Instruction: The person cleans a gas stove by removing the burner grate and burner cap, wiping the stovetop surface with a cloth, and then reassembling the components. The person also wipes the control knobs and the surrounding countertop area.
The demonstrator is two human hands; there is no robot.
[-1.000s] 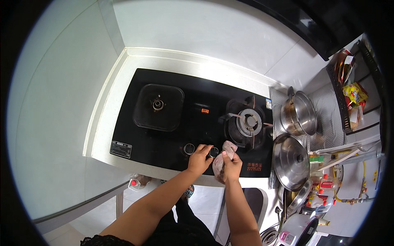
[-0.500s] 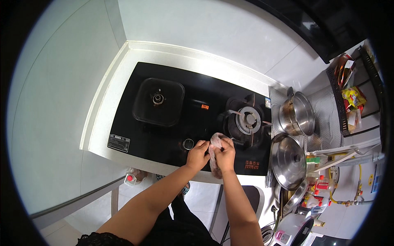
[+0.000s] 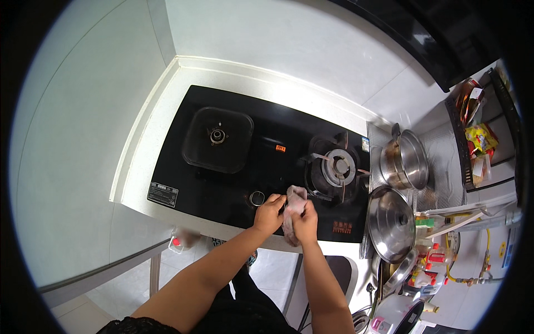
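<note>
Both my hands are over the front edge of a black glass gas stove [image 3: 261, 172]. My right hand [image 3: 305, 224] is closed on a damp-looking, pale pinkish-grey cloth [image 3: 297, 194], whose top sticks up above the fingers while its lower end hangs toward the stove's front edge. Close beside it, my left hand [image 3: 270, 214] is closed, with its fingertips pinched against the cloth's left side. Whatever lies between those fingertips is hidden. A round control knob with a silver ring [image 3: 257, 199] sits just left of my left hand.
The right burner [image 3: 338, 165] has its pan support; the left burner [image 3: 217, 136] stands bare in a square dark tray. Right of the stove are a steel pot [image 3: 405, 161], a domed lid [image 3: 391, 224] and several bottles. A black rack [image 3: 466, 142] holds packets.
My right hand has turned slightly and its fingers have curled in on the cloth, which is bunched differently. My left hand stays beside it. The whole view has shifted a little.
</note>
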